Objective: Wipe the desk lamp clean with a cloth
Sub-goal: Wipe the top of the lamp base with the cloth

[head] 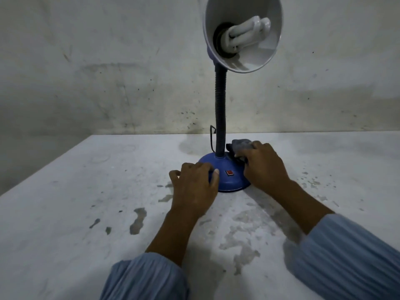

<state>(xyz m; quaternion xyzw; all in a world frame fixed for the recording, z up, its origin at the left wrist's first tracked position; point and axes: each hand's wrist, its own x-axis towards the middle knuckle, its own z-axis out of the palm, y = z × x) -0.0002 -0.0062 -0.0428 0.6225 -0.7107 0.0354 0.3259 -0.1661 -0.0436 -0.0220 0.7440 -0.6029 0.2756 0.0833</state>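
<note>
A blue desk lamp stands on the white table, its round base [229, 179] bearing a red switch [229, 173]. A dark ribbed gooseneck [220, 118] rises to a shade [244, 33] tilted toward me, with a white coiled bulb [249, 32] inside. My left hand [194, 187] grips the base's left front edge, thumb lying on top. My right hand [263, 164] holds a dark grey cloth [241, 146] and presses it on the right rear of the base, beside the neck.
The white table [86, 213] is worn, with grey patches where paint has flaked. A stained wall [108, 72] stands right behind it. A thin black cord [212, 137] runs up behind the lamp base. Both light blue sleeves [346, 256] reach in from below.
</note>
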